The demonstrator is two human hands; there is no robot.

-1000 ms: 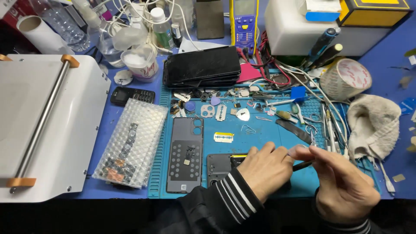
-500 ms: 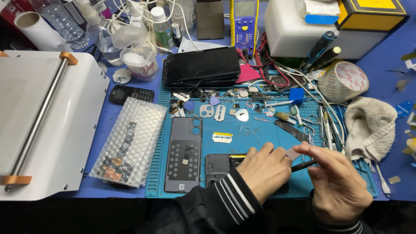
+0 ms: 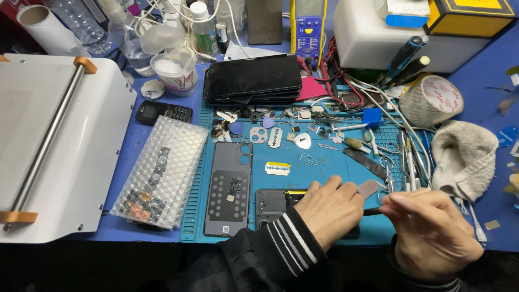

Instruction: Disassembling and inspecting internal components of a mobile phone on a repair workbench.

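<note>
My left hand [image 3: 331, 210] lies palm down over an opened dark phone body [image 3: 270, 204] on the blue work mat [image 3: 324, 162], holding it in place; its thumb points right. My right hand [image 3: 432, 233] is closed around a thin dark tool [image 3: 372, 212], whose tip reaches to just under the left thumb. Most of the phone body is hidden beneath my left hand. A separate grey phone back cover [image 3: 230, 189] lies flat just left of it. A razor blade [image 3: 277, 168] sits on the mat above the phone.
A white machine with a steel roller bar [image 3: 59, 146] fills the left side. A bubble-wrap pack [image 3: 162, 170], a small keypad phone [image 3: 163, 112], stacked dark screens [image 3: 253, 80], a tape roll [image 3: 432, 100], a cloth [image 3: 465, 157] and loose tools and small parts crowd the mat's far edge.
Both hands stay over the phone body. My right hand has shifted slightly, bringing the tool's tip closer under the left thumb.
</note>
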